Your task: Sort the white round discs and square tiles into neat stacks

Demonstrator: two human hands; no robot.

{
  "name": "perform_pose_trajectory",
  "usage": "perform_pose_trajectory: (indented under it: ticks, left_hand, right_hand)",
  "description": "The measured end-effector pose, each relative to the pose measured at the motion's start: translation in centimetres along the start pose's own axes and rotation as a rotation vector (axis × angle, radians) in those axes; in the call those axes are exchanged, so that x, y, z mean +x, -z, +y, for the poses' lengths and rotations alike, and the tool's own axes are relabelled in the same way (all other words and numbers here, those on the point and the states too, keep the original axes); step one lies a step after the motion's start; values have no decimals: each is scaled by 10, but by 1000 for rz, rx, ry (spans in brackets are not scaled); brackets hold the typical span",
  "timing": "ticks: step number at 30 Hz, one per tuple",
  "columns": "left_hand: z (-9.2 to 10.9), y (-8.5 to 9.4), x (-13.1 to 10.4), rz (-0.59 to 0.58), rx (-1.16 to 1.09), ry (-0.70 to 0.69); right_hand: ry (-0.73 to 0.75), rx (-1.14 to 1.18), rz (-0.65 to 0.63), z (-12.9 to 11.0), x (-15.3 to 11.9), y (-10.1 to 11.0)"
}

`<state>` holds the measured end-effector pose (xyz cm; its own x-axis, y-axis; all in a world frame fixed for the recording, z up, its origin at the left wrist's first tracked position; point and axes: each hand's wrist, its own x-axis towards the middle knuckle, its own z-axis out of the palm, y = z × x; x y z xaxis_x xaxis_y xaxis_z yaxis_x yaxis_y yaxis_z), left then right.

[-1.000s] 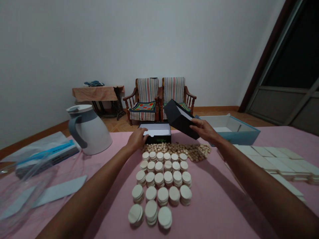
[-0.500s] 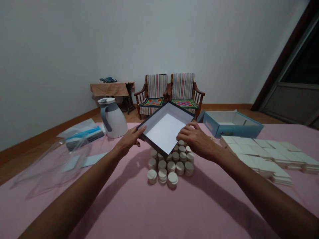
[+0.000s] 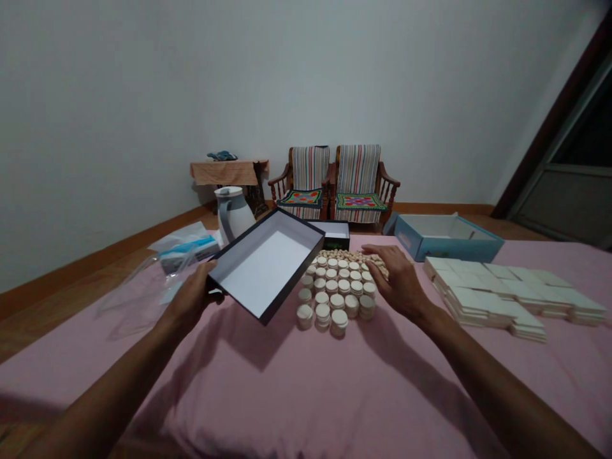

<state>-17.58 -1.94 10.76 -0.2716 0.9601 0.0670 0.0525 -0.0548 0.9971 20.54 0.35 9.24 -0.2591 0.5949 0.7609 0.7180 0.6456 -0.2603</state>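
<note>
My left hand [image 3: 191, 299] grips the near left corner of a black box lid [image 3: 268, 262] with a white inside, held tilted above the pink tablecloth [image 3: 306, 389]. My right hand [image 3: 396, 280] rests open beside stacks of round wooden discs [image 3: 335, 293], fingertips toward a heap of small wooden pegs [image 3: 363, 258]. The black box base [image 3: 335, 234] sits behind the discs.
A white jug [image 3: 233, 213] stands at the back left near a clear plastic bag [image 3: 143, 290] and a blue-white packet [image 3: 186, 248]. A light blue open box [image 3: 444, 237] sits back right. Flat white tiles [image 3: 502, 293] lie in rows on the right. Two striped chairs [image 3: 335, 185] stand beyond.
The lid passed from both hands to my left hand alone and moved left off the discs. My right hand let go and dropped beside the discs. The view pulled back.
</note>
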Motion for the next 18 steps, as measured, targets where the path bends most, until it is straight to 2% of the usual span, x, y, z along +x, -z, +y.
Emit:
perform_pose_trajectory:
  ticks: [4,8,11,14,18]
  left_hand:
    - [-9,20,-13,56,-89,72]
    - [-20,25,-25,119,-133,152]
    - [-31,27,-32,190,-172,203]
    - [-40,30,-35,231,-205,246]
    - [-48,33,-35,259,-141,245]
  right_hand:
    - [-116,38,9,15,-23,-1]
    - [-234,56,68,27,-42,-7]
    - [-383,60,89,38,-57,-16]
    - [-496,63,26,48,-70,-24]
    - [-524,60,-36,56,-78,-28]
